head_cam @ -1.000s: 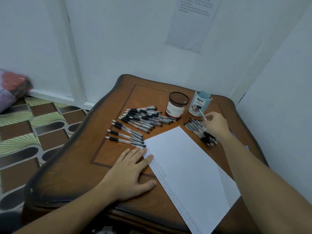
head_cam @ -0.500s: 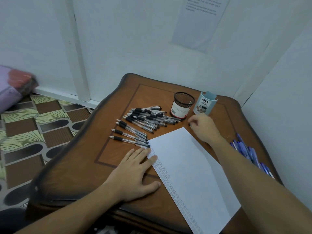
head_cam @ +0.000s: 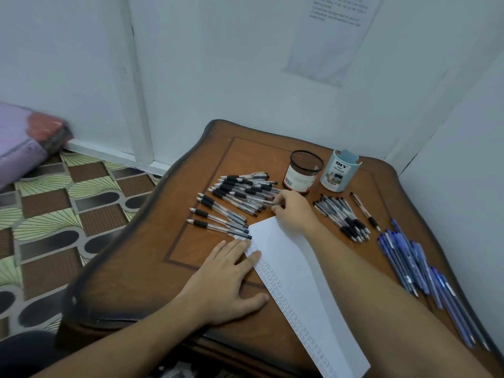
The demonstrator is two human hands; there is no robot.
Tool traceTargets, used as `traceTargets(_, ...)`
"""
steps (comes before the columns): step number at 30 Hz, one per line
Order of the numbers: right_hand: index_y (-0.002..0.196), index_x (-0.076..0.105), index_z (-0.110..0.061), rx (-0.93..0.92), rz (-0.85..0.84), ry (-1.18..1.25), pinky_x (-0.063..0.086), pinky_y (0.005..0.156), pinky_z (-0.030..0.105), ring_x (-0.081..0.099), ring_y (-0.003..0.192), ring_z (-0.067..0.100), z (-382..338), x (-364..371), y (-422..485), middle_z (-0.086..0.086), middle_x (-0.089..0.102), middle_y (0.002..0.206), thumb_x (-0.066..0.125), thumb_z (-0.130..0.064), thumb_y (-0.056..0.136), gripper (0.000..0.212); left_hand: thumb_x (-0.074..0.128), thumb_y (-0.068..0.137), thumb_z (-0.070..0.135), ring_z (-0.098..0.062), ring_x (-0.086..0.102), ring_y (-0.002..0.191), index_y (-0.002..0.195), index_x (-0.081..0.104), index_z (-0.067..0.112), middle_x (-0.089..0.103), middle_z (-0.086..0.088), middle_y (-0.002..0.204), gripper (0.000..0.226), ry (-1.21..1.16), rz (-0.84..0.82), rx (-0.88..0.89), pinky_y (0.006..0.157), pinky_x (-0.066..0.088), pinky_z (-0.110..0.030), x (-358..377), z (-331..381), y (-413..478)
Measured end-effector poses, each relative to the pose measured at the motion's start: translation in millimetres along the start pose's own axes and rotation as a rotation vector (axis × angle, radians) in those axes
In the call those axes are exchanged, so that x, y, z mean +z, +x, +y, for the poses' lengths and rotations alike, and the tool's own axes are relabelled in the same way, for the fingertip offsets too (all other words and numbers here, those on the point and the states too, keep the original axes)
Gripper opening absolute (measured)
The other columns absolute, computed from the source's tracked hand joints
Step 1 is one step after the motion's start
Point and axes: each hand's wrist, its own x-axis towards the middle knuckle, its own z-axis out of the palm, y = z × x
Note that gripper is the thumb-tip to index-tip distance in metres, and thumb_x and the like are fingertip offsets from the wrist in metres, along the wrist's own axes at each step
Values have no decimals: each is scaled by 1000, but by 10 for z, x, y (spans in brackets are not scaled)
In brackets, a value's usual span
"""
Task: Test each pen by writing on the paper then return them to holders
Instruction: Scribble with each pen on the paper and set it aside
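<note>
The black-grip pens [head_cam: 240,192], lying end-on just left of the right hand [head_cam: 293,211], are touched by its curled fingers [head_cam: 279,199] (a pinch cannot be told), while the paper [head_cam: 294,268] is pinned by the flat, spread left hand [head_cam: 226,274].

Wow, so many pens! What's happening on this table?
A person is trying out pens. Their left hand lies flat on the edge of the paper, where a column of scribbles runs. Their right hand reaches into the big pile of black pens, fingers curled at the pen ends. No pens stick out of the mesh holder or the blue desk organizer yet.
</note>
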Motion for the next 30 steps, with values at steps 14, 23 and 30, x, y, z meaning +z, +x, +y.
traceTargets(14,124,43,-30,110,213,1488,44,45,24,42,47,12,-111,-599,-899,2,47,67,36,-32,108,18,16,74,83,-14,-2,150,155,13,33,4,2,164,95,21,-12,-5,113,-17,-26,4,3,-7)
traceTargets(23,122,51,-24,151,114,1474,26,39,19,33,45,9,-56,-478,-1196,1,41,56,55,-31,95,28,18,74,84,-16,3,150,155,19,31,9,0,163,97,-7,6,8,113,-15,-25,14,-1,-4)
traceTargets(30,89,70,-4,271,-24,1333,50,69,35,59,69,21,94,-401,-1300,10,59,69,23,-55,102,70,12,71,85,-14,2,149,155,17,32,8,1,163,99,18,1,2,113,-14,-25,19,-1,7)
